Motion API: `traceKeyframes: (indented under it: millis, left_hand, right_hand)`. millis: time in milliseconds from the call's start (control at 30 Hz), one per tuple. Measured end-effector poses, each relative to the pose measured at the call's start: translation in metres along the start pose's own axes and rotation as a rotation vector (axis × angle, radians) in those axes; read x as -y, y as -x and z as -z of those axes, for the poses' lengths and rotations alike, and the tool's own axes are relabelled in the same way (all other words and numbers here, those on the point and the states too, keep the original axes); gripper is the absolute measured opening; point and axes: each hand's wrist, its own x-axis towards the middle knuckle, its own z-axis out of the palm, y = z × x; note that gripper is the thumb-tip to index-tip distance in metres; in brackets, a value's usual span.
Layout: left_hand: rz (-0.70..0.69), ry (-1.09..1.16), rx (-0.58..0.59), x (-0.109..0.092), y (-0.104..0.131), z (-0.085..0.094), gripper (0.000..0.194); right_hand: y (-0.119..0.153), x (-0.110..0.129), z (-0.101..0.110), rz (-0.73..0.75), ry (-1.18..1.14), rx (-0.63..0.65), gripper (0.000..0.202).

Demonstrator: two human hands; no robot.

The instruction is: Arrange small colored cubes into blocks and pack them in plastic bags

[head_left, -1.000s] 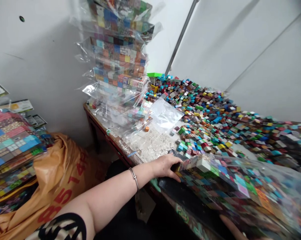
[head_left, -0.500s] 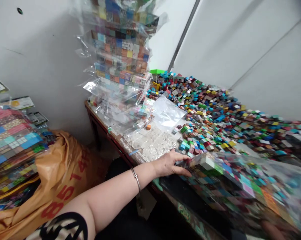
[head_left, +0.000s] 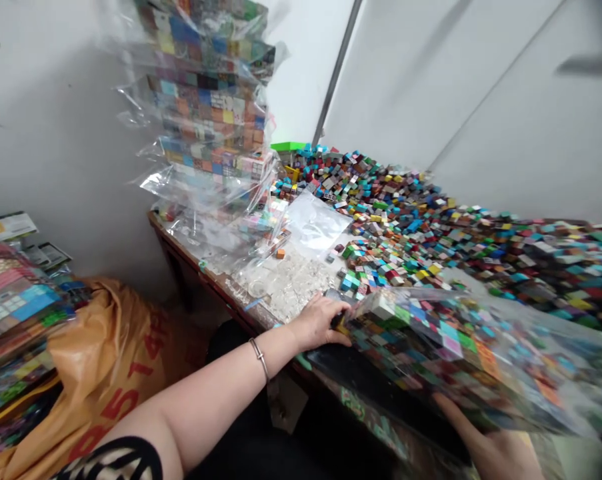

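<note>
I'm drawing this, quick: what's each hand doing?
Left hand: closed on one end of the bag of blocks.
Right hand: against the bag, grip can't be told.

At left I log an orange sack (head_left: pixel 135 353), red digits on its side, with bagged patterned blocks (head_left: pixel 18 300) at its mouth. At the far end of the table (head_left: pixel 231 301) I see a tall stack of clear bags (head_left: pixel 205 120). Right of it: a flat plastic bag (head_left: pixel 318 227), one orange block (head_left: pixel 280 254), loose blocks (head_left: pixel 405 207) heaped toward the pale wall (head_left: pixel 481 100).
</note>
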Motion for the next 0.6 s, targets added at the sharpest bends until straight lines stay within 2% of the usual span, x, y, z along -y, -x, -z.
traceKeyframes:
  millis: [100, 167, 267, 333, 433, 600]
  left_hand:
    - [-0.012, 0.032, -0.007, -0.012, 0.001, 0.009, 0.068]
    - [-0.038, 0.14, -0.038, -0.024, 0.0, 0.019, 0.073]
    - [-0.098, 0.342, -0.073, -0.038, -0.007, 0.031, 0.054]
    - [-0.105, 0.397, -0.073, -0.043, -0.012, 0.034, 0.042]
    - [-0.073, 0.395, -0.091, -0.041, -0.016, 0.032, 0.04]
    - [-0.032, 0.313, -0.069, -0.023, -0.008, 0.023, 0.045]
  right_hand:
    - [0.003, 0.008, 0.003, -0.026, -0.021, 0.007, 0.046]
    - [0.008, 0.017, 0.004, -0.028, -0.039, 0.004, 0.041]
    - [0.014, 0.03, 0.006, -0.032, -0.054, -0.009, 0.037]
    - [0.015, 0.034, 0.007, -0.041, -0.061, 0.007, 0.036]
    - [0.013, 0.033, 0.008, -0.003, -0.087, 0.054, 0.034]
    - [0.009, 0.023, 0.009, 0.05, -0.055, -0.024, 0.027]
